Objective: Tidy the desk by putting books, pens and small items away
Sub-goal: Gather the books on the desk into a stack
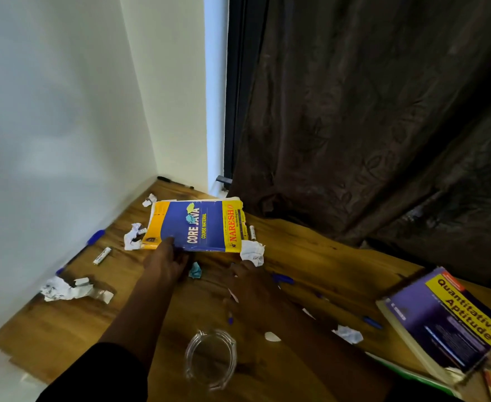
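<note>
Far left, along the wall: a blue pen lies beside the wall, with a white marker just right of it and crumpled paper nearer to me. These sit close to the left edge of the surface, where there is little room to sweep a hand without pushing them against the wall.

Centre: my left hand has its grip closed on the near edge of the Core Java book, thumb on the cover, fingers apparently underneath. The book lies flat at the far side, near the corner. Small paper scraps rest on its cover; I judge they would slide off if the book tilts on lifting. A white paper ball touches its near right corner and may be dragged along.

Right of centre: my right hand hovers low over the surface, fingers loosely spread, its grip holding nothing that I can make out. Blue pens lie just beside it.

Near centre: a clear glass dish stands under my forearms; drawing the book back low could knock it.

Far right: the Quantitative Aptitude book rests tilted on other books by the right edge. Open wood lies between it and my hands.
</note>
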